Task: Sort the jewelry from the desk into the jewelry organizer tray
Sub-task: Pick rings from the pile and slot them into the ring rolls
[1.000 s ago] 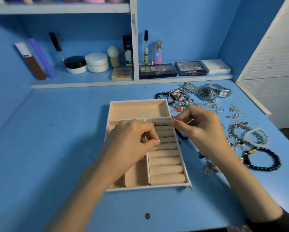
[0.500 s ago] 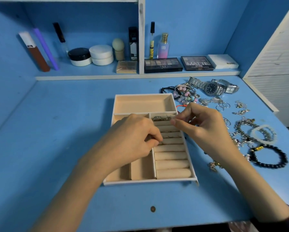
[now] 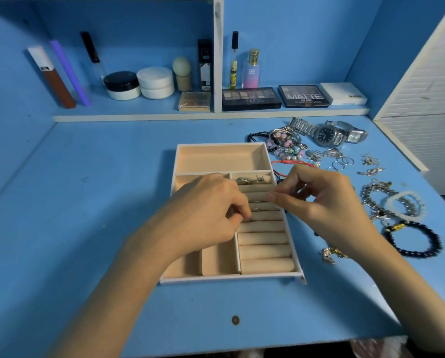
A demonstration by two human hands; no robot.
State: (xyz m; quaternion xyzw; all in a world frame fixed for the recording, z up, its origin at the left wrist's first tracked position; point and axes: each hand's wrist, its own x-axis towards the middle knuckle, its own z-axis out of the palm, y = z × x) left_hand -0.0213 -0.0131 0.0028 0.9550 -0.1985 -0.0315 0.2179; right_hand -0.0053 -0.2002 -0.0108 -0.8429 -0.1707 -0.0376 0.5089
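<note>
Pinching with curled fingers at the ring rolls (image 3: 265,239) of the jewelry organizer tray (image 3: 231,279), left hand (image 3: 211,215), seemingly seating a small ring (image 3: 260,209) in a slot below two rings (image 3: 249,180) already lodged. Right hand (image 3: 324,202) just beside the tray's right wall, thumb and forefinger pinched, contents too small to tell, probably the next piece. Remaining bracelets (image 3: 376,200) and watches (image 3: 328,135) strewn right on blue desk (image 3: 87,202); cosmetics shelf (image 3: 138,111) behind, louvred door (image 3: 427,94) beyond.

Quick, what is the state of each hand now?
Left hand: closed, pinching a thin metal piece.
Right hand: fingertips pinched together; whether it holds anything cannot be told.
</note>
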